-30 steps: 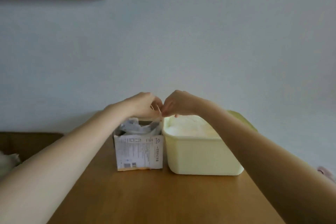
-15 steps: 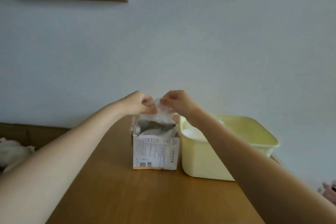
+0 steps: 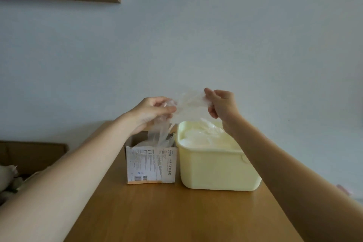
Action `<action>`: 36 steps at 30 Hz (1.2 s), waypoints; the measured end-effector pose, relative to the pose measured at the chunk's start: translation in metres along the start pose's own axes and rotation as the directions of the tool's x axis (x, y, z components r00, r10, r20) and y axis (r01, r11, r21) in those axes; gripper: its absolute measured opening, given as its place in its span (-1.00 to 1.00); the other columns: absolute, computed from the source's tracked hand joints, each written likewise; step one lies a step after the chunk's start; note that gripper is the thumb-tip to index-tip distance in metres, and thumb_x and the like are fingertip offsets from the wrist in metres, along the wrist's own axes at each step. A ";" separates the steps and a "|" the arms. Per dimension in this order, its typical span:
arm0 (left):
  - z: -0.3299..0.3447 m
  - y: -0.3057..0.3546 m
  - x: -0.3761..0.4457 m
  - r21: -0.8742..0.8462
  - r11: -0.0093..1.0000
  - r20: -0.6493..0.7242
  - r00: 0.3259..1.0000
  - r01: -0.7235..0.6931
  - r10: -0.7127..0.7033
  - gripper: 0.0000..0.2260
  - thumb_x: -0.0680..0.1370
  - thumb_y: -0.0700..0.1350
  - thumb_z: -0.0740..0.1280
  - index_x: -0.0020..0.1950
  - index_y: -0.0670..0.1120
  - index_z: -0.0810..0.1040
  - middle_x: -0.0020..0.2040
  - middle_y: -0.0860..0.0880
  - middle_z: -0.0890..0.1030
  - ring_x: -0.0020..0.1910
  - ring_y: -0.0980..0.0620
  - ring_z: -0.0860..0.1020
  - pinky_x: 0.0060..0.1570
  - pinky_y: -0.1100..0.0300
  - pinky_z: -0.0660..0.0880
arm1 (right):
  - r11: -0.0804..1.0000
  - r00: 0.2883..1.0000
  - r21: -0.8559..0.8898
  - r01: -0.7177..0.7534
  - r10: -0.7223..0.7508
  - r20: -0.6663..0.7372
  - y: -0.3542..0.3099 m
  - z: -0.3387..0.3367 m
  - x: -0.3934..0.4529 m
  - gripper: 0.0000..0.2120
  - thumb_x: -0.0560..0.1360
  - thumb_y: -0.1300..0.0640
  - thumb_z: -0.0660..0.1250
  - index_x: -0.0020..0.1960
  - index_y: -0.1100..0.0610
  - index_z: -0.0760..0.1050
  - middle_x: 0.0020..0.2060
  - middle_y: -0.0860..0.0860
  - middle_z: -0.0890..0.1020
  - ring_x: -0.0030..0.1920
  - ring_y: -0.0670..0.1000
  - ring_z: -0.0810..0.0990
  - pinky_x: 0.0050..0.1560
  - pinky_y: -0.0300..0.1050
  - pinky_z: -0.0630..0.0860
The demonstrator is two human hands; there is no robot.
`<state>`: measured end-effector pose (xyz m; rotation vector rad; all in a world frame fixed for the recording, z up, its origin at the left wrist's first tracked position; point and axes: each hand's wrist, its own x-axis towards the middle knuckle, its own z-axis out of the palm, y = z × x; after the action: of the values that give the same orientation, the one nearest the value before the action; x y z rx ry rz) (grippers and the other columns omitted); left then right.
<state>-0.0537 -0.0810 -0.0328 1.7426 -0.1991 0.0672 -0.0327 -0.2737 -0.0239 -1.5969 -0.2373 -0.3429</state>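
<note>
Lifted and drawn apart since before, left hand and right hand each pinch the clear glove stretched above box and yellow tub. Separating seems underway; next it likely needs releasing rightward into the tub.

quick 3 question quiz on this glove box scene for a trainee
1. True or false: the left hand and the right hand both pinch the clear glove.
2. Fill the gap: seen from the person, the yellow tub stands to the ___ of the cardboard box.
3. What do the box and tub stand on? A the wooden table; B a carpet; C a metal tray.

Key: 1 true; 2 right; 3 A.
</note>
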 end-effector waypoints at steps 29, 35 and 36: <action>0.047 0.047 0.004 0.352 0.887 0.146 0.954 -0.299 0.264 -0.78 0.52 -0.18 0.35 0.14 -0.06 0.46 -0.04 0.09 0.56 -0.46 0.14 0.43 -0.50 0.30 0.36 | 0.629 0.798 -0.492 0.602 -0.454 0.396 -0.036 -0.004 -0.002 -0.83 0.56 0.25 0.21 0.03 0.19 0.57 -0.32 -0.02 0.55 -0.30 -0.04 0.48 -0.27 -0.24 0.39; 0.052 0.033 0.009 0.237 0.950 -0.005 0.978 -0.204 0.211 -0.81 0.59 -0.08 0.26 0.02 -0.22 0.42 -0.22 -0.06 0.66 -0.62 0.14 0.29 -0.62 0.31 0.25 | 0.923 0.977 -0.340 0.180 -0.129 0.167 -0.025 -0.009 0.001 -0.88 0.54 0.18 0.28 -0.15 0.18 0.46 -0.40 0.02 0.55 -0.43 -0.06 0.52 -0.32 -0.22 0.45; 0.056 0.030 0.010 0.267 0.944 -0.004 0.980 -0.192 0.200 -0.82 0.60 -0.06 0.23 0.01 -0.18 0.39 -0.25 -0.05 0.65 -0.64 0.15 0.29 -0.62 0.30 0.25 | 0.908 0.984 -0.385 0.164 -0.123 0.130 -0.021 -0.007 0.001 -0.85 0.56 0.19 0.24 -0.16 0.19 0.46 -0.43 0.02 0.54 -0.49 -0.06 0.51 -0.35 -0.19 0.46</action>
<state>-0.0525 -0.1418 -0.0122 1.9833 -0.3537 0.2776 -0.0396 -0.2797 -0.0034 -2.0051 -0.3855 -0.4432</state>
